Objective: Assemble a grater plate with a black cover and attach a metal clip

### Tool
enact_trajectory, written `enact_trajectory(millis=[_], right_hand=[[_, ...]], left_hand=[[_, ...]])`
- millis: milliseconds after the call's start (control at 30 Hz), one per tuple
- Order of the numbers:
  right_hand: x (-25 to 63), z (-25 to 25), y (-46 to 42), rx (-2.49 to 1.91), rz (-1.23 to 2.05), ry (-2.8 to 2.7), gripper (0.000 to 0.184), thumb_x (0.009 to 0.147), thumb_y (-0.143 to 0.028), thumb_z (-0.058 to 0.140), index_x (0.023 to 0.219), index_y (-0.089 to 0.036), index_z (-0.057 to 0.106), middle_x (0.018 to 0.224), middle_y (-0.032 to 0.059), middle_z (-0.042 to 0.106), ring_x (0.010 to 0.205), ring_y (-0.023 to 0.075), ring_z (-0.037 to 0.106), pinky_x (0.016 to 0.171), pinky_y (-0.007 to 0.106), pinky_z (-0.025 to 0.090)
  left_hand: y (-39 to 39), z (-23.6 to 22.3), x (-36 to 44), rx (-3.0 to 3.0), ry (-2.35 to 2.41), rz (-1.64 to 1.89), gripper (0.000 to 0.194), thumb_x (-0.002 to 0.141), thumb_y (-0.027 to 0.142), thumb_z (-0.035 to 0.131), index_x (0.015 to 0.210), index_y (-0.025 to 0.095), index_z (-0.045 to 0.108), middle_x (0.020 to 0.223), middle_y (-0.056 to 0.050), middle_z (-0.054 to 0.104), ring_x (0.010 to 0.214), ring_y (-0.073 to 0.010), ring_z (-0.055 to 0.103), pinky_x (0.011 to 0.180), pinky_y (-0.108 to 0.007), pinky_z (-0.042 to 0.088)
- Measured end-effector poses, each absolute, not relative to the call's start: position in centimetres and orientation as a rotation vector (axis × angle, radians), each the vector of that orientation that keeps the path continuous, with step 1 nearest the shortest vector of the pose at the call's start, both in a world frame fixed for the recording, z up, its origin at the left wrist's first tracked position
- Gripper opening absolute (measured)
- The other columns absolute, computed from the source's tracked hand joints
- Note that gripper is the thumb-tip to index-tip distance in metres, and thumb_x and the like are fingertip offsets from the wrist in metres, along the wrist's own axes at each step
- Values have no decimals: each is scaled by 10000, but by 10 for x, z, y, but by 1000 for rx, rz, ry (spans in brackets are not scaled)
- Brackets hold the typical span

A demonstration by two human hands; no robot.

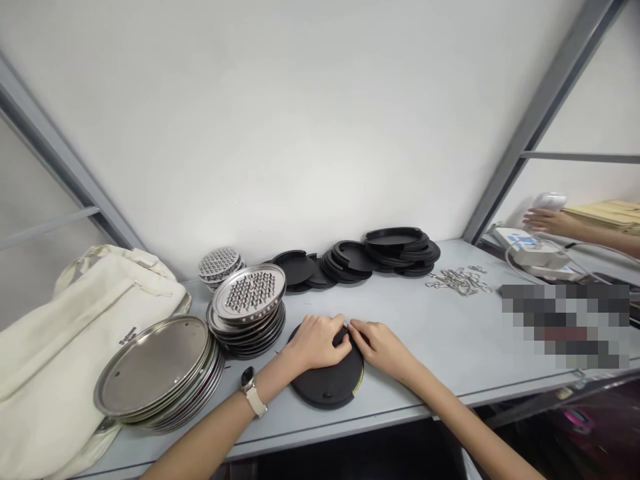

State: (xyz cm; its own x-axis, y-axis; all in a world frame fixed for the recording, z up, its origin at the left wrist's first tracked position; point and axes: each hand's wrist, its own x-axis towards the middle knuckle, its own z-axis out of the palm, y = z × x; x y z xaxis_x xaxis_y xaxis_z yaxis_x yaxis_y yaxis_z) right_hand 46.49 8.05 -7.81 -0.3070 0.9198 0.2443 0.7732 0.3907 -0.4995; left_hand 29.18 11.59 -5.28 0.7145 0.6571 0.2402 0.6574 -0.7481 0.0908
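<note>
A black round disc [327, 377] lies flat on the grey table in front of me, with a dark round spot near its front edge and a thin yellow strip along its right rim. My left hand [323, 340] rests on its far part, fingers curled and gripping near the far rim. At the far right rim, my right hand [377, 343] is closed in a pinch close to the left fingertips. What lies between its fingers is hidden. A watch with a pale strap [254, 393] is on my left wrist.
Left stand stacked metal discs [153, 367], grater discs [250, 293] and smaller grater discs [219, 261], beside a cream cloth bag [85, 320]. Black round covers [353, 259] line the wall. Metal clips [459, 281] lie right. Another person's hand [547, 220] is near white boxes [530, 247].
</note>
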Motion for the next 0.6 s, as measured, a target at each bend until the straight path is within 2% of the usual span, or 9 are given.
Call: enact_trajectory(millis=[200,333,400,533,600], right_hand=[[465,-81,79,-1457,255,-2239,309,972,-251,262,750,-203,471,614,5,530,582,158,526,593,259,332],[467,-82,76,-1445,166,-2294,311,979,-257,252,779,-196,481,628,13,522,588,163,513,598,265,341],[468,-83,76,-1437,133,-2310,307,982,-258,247,792,-193,479,629,13,515,585,164,504,594,264,342],[468,-85,75,-1431,76,-2313,293,983,-256,252,799,-192,471,624,14,508,584,169,496,585,266,340],[468,-85,75,-1432,63,-2314,291,983,-254,254,799,-192,471,622,15,509,577,169,493,577,268,336]], left_hand=[[115,-52,287,-2890,-1127,-379,115,869,228,391,826,196,492,673,-17,606,595,-180,572,522,-284,278],[115,-52,286,-2895,-1152,-410,136,885,196,371,946,180,492,699,-24,606,612,-182,572,547,-282,325],[115,-51,286,-2897,-1115,-466,163,892,183,364,994,180,492,741,-30,605,671,-186,576,579,-282,359],[115,-50,285,-2899,-982,-610,189,889,138,368,970,192,530,894,-54,582,887,-198,547,706,-289,417],[115,-49,285,-2918,-929,-648,203,877,110,383,968,195,544,941,-55,565,932,-193,526,751,-290,426]])
